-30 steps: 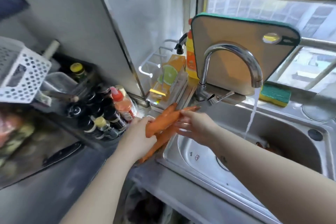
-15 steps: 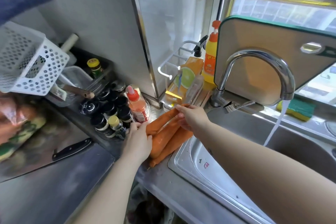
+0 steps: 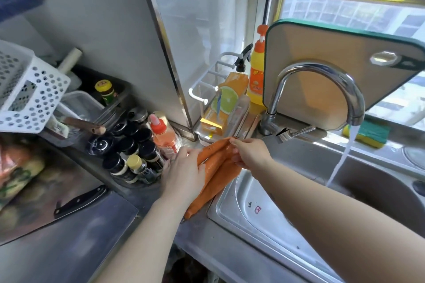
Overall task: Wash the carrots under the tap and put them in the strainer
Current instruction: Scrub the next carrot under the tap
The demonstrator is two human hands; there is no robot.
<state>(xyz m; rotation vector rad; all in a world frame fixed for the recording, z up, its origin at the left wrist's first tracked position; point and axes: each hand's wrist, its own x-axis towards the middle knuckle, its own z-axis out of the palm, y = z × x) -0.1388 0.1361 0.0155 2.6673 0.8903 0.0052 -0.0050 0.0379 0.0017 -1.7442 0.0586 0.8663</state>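
1. Orange carrots [image 3: 216,167]: bundle held over the left rim of the sink [image 3: 241,225], well apart from the tap [image 3: 322,73] stream.
2. My left hand [image 3: 184,172] grips the bundle's side. My right hand [image 3: 250,154] pinches its upper ends.
3. Print on the orange bottle [image 3: 256,75] and the sink sticker [image 3: 257,209]: too blurred to read.
4. White perforated basket [image 3: 27,89]: cut off at frame left.

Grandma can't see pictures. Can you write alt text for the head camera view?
The left hand and right hand grip a bunch of carrots at the edge of the sink. The tap runs, its water missing them.
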